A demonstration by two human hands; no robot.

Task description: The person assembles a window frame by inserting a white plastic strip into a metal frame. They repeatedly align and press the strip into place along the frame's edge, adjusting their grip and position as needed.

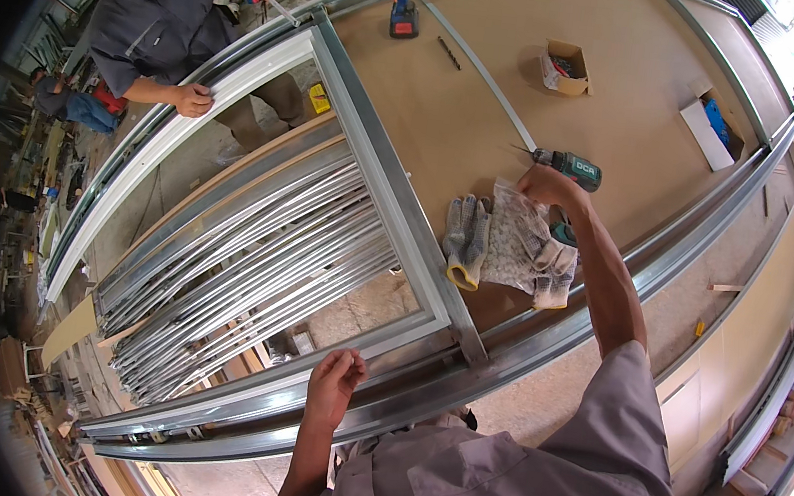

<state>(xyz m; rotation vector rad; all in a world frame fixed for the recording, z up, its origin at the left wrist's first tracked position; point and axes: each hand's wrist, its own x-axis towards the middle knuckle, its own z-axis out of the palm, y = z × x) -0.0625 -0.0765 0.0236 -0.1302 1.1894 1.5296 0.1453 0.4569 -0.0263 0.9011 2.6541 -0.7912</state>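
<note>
My left hand (337, 376) is closed above the near rail of a white window or door frame (438, 316), its fingers curled together; anything inside them is too small to make out. Farther right, my right hand (553, 186) reaches over the board with bent fingers at the top of a clear plastic bag (513, 237) of small pieces. Right beside that hand lies a green and black cordless drill (579, 171) with a bit in its chuck. Its fingertips are partly hidden, so what they pinch is unclear. Grey knit gloves (466, 236) flank the bag.
Across the frame, a co-worker (172, 26) rests one hand on it and holds a thin strip in the other. A blue and black drill (402, 15), a loose drill bit (449, 53) and open cardboard boxes (566, 68) lie on the board. Metal bars (259, 252) show below the frame.
</note>
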